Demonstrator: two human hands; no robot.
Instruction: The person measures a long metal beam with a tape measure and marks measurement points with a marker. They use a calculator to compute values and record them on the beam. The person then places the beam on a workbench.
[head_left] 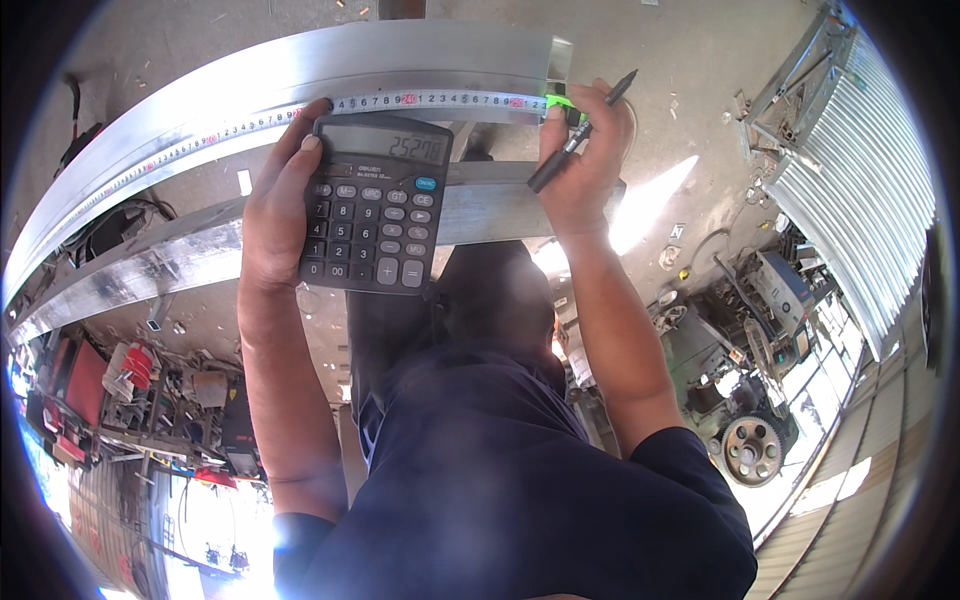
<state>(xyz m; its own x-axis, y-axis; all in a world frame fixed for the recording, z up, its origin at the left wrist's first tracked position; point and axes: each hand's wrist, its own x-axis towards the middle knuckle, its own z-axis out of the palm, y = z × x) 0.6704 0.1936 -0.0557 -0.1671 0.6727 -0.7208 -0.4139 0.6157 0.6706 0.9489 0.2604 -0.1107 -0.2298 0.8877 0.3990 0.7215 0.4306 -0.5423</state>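
My left hand point(272, 225) grips a dark grey calculator point(340, 268) by its left side, its keys and lit-up display facing me. The fingertips of that hand reach the yellow-white tape blade point(440, 100), which runs out along a long silvery metal profile point(400, 58). Near the profile's right end, my right hand point(590, 170) is closed round a black marker pen point(548, 178) lying slantwise through the fingers. Its fingertips also touch the bright green part of a tape measure point(558, 101); the fingers hide most of the case.
A second metal beam point(490, 205) lies nearer to me, below the profile. Corrugated metal sheets point(860, 150) stand at the right. Machinery with a large round wheel point(752, 450) sits at lower right. Tools and boxes point(165, 400) crowd the lower left.
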